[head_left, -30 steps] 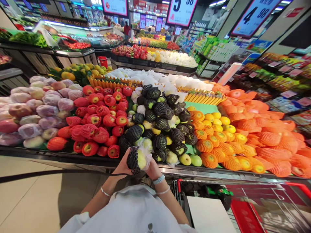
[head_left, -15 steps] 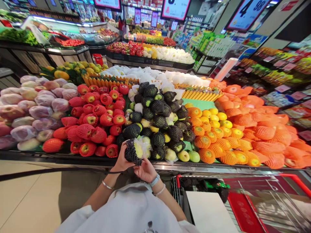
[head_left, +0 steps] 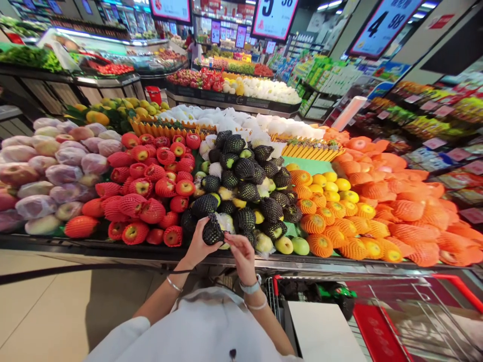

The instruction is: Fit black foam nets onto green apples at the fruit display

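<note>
Just over the front edge of the fruit stand, my left hand [head_left: 199, 244] is wrapped around a fruit in a black foam net [head_left: 212, 233]. The net covers almost the whole fruit, so its kind does not show from here. At the right side of the fruit, my right hand [head_left: 243, 255] pinches the edge of the black net between thumb and fingertips. Behind both hands rises a pile of fruit in black foam nets [head_left: 245, 168], some with green or yellow skin showing. A yellow-green apple [head_left: 284, 245] and a green one [head_left: 301, 246] lie at its front.
Left of the pile are apples in red nets [head_left: 142, 187] and plastic-wrapped fruit [head_left: 70, 173]. To the right sit orange-netted fruit [head_left: 341, 229]. A shopping cart [head_left: 381, 327] with a white box [head_left: 326, 332] stands at my right, below the stand's metal edge [head_left: 354, 265].
The fruit has turned, and its yellow-green side is now covered by the black net. My right hand has moved up and right, from under the fruit to the net's edge.
</note>
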Motion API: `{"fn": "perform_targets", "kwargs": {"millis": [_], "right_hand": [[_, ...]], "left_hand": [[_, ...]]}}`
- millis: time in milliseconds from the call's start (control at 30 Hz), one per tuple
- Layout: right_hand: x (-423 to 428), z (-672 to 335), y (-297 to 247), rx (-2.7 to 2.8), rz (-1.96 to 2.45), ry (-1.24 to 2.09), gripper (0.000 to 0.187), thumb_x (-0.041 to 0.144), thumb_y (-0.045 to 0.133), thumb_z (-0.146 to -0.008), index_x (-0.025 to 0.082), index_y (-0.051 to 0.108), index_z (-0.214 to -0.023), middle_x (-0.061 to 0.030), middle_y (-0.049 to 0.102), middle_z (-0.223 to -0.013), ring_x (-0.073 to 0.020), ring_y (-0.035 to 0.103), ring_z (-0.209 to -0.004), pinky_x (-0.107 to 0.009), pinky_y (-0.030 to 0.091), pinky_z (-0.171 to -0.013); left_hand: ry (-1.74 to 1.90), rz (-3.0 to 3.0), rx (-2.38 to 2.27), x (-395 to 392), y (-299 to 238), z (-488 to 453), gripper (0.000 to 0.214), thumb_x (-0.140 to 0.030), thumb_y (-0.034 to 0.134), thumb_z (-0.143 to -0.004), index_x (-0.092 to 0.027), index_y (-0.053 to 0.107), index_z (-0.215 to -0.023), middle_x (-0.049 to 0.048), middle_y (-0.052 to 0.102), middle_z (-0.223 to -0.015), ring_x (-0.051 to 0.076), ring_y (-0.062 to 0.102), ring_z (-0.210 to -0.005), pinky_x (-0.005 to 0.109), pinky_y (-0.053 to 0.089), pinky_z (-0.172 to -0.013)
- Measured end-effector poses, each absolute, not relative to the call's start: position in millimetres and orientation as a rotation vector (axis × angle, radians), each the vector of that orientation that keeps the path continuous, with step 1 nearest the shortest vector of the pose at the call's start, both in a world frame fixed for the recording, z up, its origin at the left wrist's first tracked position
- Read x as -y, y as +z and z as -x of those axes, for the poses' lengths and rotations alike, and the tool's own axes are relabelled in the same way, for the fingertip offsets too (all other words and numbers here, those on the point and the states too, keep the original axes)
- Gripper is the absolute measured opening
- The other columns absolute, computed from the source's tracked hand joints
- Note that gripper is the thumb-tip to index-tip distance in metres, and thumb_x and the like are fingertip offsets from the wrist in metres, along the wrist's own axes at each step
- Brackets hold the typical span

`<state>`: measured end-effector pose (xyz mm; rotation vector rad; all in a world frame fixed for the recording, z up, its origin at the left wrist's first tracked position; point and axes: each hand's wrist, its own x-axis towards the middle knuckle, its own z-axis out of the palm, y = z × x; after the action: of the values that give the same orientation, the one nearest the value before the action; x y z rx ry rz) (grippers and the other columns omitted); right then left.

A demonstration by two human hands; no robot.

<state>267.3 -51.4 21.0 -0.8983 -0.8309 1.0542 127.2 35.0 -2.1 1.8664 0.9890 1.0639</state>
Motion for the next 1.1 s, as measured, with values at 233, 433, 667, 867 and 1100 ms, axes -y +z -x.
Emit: {"fn": "perform_targets", "kwargs": {"millis": [233,433,667,867,1100], "right_hand": [[62,-264,41,1.906,0.902,0.734,0.042,0.015,0.041,-0.090,0.037,0.056,-0.122,0.0024,0.060,-0.127,-0.0187,0.042,-0.130,-0.048,0.028,-0.109],[47,-268,52,1.839,1.192,0.584,0.047,0.023,0.049,-0.088,0.036,0.046,-0.132,0.0014,0.046,-0.141,-0.0239,0.033,-0.134,-0.051,0.020,-0.111],[50,-300,47,1.512,1.612,0.565,0.024,0.038,0.054,-0.086,0.027,0.068,-0.102,-0.0080,0.067,-0.094,-0.0268,0.050,-0.093,-0.049,0.035,-0.092],[40,-308,38,1.289,1.175,0.802,0.034,0.045,0.046,-0.089,0.025,0.061,-0.111,-0.0073,0.054,-0.130,-0.0243,0.046,-0.120,-0.044,0.033,-0.105],[32,-303,14,0.959,1.097,1.132,0.036,0.047,0.059,-0.080,0.026,0.062,-0.109,-0.0038,0.067,-0.112,-0.0209,0.059,-0.105,-0.037,0.045,-0.096]], "left_hand": [[0.963,-1.955,-0.925,-32,2,-127,0.061,-0.027,0.058,-0.078,-0.017,0.035,-0.133,0.0127,0.045,-0.131,0.027,0.044,-0.124,0.049,0.031,-0.109],[0.899,-2.086,-0.769,-25,9,-132,0.054,-0.022,0.056,-0.075,-0.016,0.041,-0.127,0.0109,0.048,-0.126,0.029,0.045,-0.122,0.047,0.034,-0.109],[0.919,-2.019,-0.743,-20,19,-129,0.067,-0.022,0.071,-0.062,-0.018,0.041,-0.122,0.0122,0.048,-0.122,0.029,0.047,-0.119,0.051,0.035,-0.105],[0.848,-1.570,-0.527,-20,10,-122,0.086,-0.037,0.078,-0.058,-0.020,0.038,-0.132,0.0145,0.046,-0.132,0.034,0.044,-0.124,0.052,0.030,-0.107],[0.860,-0.924,-0.390,-11,3,-129,0.089,-0.053,0.079,-0.054,-0.025,0.045,-0.131,0.0123,0.052,-0.131,0.035,0.047,-0.121,0.050,0.035,-0.103]]}}
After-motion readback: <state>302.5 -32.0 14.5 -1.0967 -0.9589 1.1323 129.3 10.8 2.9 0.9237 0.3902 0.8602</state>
